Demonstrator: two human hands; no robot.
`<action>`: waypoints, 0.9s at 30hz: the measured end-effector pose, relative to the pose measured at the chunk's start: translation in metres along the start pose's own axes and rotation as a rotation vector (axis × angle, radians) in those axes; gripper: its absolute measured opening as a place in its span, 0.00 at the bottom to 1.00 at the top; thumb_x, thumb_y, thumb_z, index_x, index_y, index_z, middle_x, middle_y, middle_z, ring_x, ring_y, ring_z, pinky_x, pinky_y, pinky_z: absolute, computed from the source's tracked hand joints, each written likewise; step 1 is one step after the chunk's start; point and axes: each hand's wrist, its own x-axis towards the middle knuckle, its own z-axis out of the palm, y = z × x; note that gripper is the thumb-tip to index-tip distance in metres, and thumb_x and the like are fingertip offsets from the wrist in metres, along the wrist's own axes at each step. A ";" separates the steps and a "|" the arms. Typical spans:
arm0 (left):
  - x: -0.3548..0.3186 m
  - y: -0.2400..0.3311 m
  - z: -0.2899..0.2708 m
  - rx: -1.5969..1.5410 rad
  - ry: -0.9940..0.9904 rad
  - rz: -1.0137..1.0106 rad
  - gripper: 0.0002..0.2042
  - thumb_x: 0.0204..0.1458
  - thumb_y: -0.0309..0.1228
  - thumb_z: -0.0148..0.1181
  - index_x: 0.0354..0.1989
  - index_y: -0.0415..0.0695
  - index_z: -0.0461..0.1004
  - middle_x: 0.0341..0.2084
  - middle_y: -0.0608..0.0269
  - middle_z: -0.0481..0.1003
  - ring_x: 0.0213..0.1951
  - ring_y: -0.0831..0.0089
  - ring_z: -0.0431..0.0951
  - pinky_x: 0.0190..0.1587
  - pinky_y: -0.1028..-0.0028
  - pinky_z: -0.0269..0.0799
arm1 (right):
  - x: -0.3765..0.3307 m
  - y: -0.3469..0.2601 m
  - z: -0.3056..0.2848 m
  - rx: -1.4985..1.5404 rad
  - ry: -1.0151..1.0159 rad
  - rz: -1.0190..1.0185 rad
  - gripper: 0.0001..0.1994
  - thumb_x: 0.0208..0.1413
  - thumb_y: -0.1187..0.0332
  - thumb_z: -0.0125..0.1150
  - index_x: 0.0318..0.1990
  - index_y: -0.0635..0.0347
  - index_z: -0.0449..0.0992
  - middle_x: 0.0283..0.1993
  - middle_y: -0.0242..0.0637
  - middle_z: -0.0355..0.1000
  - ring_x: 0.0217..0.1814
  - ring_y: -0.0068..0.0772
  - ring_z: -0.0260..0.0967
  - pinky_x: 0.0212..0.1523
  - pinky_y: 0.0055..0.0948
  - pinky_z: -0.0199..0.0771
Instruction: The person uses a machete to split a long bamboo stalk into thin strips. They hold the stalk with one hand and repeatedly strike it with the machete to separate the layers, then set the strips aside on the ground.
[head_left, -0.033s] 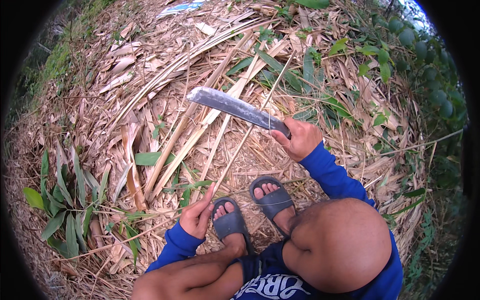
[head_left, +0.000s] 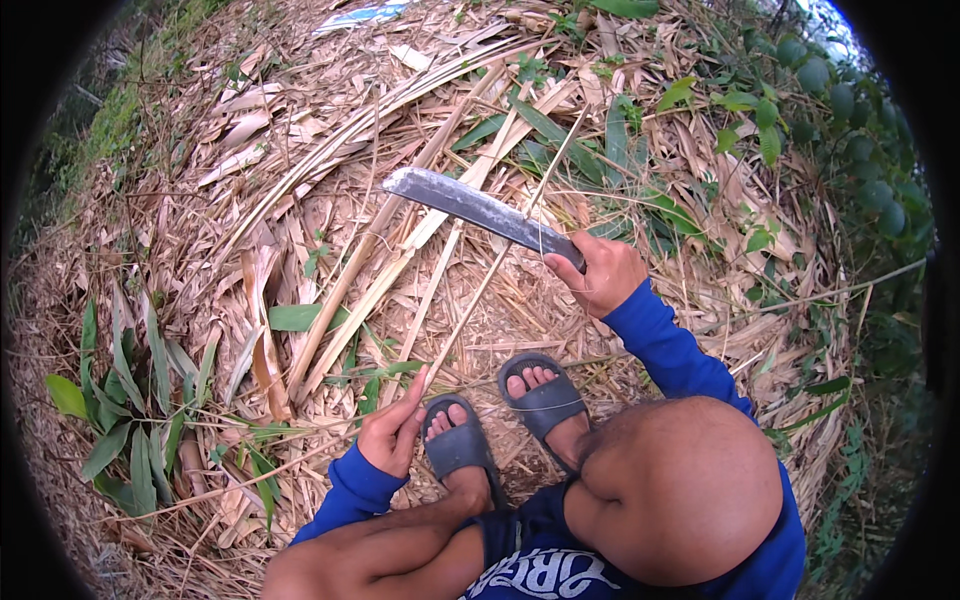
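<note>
My right hand [head_left: 608, 273] is closed round the handle end of a machete [head_left: 468, 206]. Its dark blade, whitish toward the blunt tip, points up and to the left. A thin bamboo strip [head_left: 469, 312] slants from my left hand [head_left: 392, 434] up and to the right, and the blade crosses over it near my right hand. The fingers of my left hand pinch the strip's lower end beside my left sandal [head_left: 462, 445]. Whether the blade's edge touches the strip is hard to tell.
Dry leaves and husks cover the ground, with long split bamboo pieces [head_left: 375, 240] lying beyond the blade. Green leafy plants [head_left: 135, 450] grow at the left, and denser bushes [head_left: 850, 130] at the right. My other sandal [head_left: 545, 403] is below the machete.
The machete and my right hand have shifted slightly to the right along the strip. My left hand has stayed in place.
</note>
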 end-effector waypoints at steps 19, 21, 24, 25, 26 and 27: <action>-0.027 -0.008 -0.006 0.059 -0.056 -0.083 0.24 0.56 0.16 0.51 0.63 0.36 0.64 0.34 0.41 0.77 0.35 0.64 0.81 0.43 0.74 0.72 | -0.005 0.004 -0.005 -0.081 -0.056 0.025 0.30 0.55 0.35 0.52 0.31 0.58 0.75 0.23 0.45 0.74 0.24 0.50 0.75 0.24 0.45 0.74; -0.019 -0.004 -0.011 0.027 -0.043 -0.117 0.24 0.56 0.16 0.51 0.63 0.35 0.64 0.35 0.41 0.77 0.36 0.64 0.81 0.44 0.74 0.72 | 0.014 0.039 -0.013 -0.113 -0.034 0.108 0.30 0.55 0.35 0.52 0.32 0.57 0.75 0.23 0.45 0.75 0.24 0.50 0.75 0.24 0.44 0.74; -0.022 -0.013 -0.008 0.014 -0.017 -0.001 0.24 0.56 0.16 0.51 0.64 0.36 0.64 0.36 0.42 0.78 0.38 0.65 0.81 0.46 0.74 0.71 | 0.020 0.052 -0.007 -0.130 -0.044 0.040 0.30 0.56 0.36 0.52 0.32 0.58 0.76 0.23 0.47 0.74 0.26 0.52 0.76 0.27 0.47 0.75; -0.024 -0.014 -0.008 0.005 -0.032 -0.058 0.24 0.56 0.17 0.51 0.64 0.36 0.63 0.37 0.43 0.78 0.37 0.66 0.80 0.46 0.74 0.71 | 0.022 0.055 -0.007 -0.150 -0.081 0.046 0.30 0.56 0.36 0.51 0.32 0.58 0.76 0.22 0.48 0.74 0.27 0.52 0.75 0.29 0.48 0.75; -0.027 -0.014 -0.010 -0.001 -0.043 -0.112 0.24 0.57 0.17 0.50 0.64 0.37 0.63 0.37 0.43 0.78 0.37 0.66 0.80 0.46 0.74 0.71 | 0.026 0.063 -0.005 -0.061 -0.072 0.069 0.31 0.57 0.36 0.51 0.32 0.60 0.78 0.23 0.50 0.74 0.28 0.55 0.75 0.32 0.48 0.75; -0.030 -0.014 -0.012 -0.008 -0.054 -0.166 0.24 0.57 0.17 0.50 0.64 0.37 0.63 0.38 0.44 0.78 0.37 0.66 0.80 0.47 0.73 0.71 | 0.030 0.077 -0.006 -0.097 -0.058 0.160 0.32 0.57 0.36 0.50 0.33 0.62 0.78 0.23 0.51 0.74 0.29 0.57 0.75 0.32 0.47 0.75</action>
